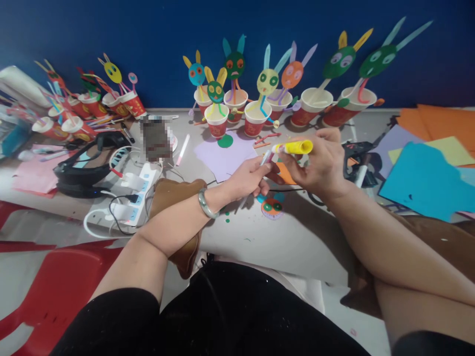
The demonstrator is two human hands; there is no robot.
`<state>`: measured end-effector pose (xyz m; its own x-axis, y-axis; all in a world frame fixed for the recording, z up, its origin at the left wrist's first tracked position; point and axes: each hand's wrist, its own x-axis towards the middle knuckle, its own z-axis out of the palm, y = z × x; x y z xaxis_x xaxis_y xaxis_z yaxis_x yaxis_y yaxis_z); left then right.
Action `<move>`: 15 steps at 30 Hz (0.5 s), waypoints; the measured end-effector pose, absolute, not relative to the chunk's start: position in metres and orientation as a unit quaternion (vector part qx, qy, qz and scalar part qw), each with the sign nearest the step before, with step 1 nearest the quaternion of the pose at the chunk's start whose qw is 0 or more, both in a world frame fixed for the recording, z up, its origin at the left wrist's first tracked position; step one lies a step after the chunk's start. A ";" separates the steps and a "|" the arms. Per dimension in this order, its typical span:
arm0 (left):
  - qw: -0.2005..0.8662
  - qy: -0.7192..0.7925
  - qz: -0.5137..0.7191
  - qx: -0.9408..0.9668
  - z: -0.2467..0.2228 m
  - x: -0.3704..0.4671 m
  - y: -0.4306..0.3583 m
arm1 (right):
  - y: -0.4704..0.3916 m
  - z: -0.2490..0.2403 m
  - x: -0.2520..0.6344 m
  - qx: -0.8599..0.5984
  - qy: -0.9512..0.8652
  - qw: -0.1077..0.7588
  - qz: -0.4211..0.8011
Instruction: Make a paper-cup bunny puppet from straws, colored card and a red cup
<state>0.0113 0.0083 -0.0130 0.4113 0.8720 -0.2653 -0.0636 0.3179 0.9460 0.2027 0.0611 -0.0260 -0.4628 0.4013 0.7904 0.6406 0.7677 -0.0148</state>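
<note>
Where the dark blue wall [111, 29] meets the far edge, a light grey worktop [297, 242] stretches forward to the person's body, with a red chair [67, 277] at its near left. Blue and orange paper sheets, the blue sheet [426, 178] in front of the orange sheet [438, 123], lie well to the right of the hands. Beyond the hands, 7 red-and-white paper cups [256, 118] stand along the back, each with a rabbit-eared paper puppet rising from it; more cups [77, 128] crowd the far left. A pale purple sheet [215, 158] lies just beyond the left forearm, and a white power strip [141, 198] lies farther left.

The 2 hands are close together above the middle of the worktop. The right hand [321, 163] grasps a yellow tube [297, 147] between thumb and fingers, its hollow end facing right and its white end pointing toward the left hand. The left hand [248, 178], with a bangle [206, 203] on its wrist, pinches a slim white-and-pink piece [267, 155], whose upper end comes close to the white end of the tube; whether they touch is unclear.

Just below the hands, on the near side, an orange paper face [272, 208] with 2 green eyes lies flat. Smallest are the green paper dots [227, 220], left of the face.
</note>
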 end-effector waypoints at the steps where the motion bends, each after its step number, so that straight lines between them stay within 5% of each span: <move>1: 0.693 0.422 0.338 0.477 -0.013 0.011 0.008 | 0.062 -0.026 0.205 -0.333 -0.835 0.417 -0.133; 4: 0.691 0.426 0.340 0.474 -0.013 0.011 0.008 | 0.058 -0.023 0.206 -0.382 -0.823 0.409 -0.096; 11: 0.674 0.433 0.357 0.481 -0.013 0.010 0.010 | 0.044 -0.020 0.190 -0.220 -0.856 0.444 -0.147; 15: 0.686 0.424 0.345 0.481 -0.017 0.011 0.009 | 0.053 -0.027 0.199 -0.301 -0.859 0.398 -0.116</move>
<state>0.0112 0.0093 -0.0171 0.4030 0.8802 -0.2505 -0.0653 0.3007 0.9515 0.1992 0.0530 -0.0273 -0.5024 0.4247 0.7532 0.6086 0.7924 -0.0409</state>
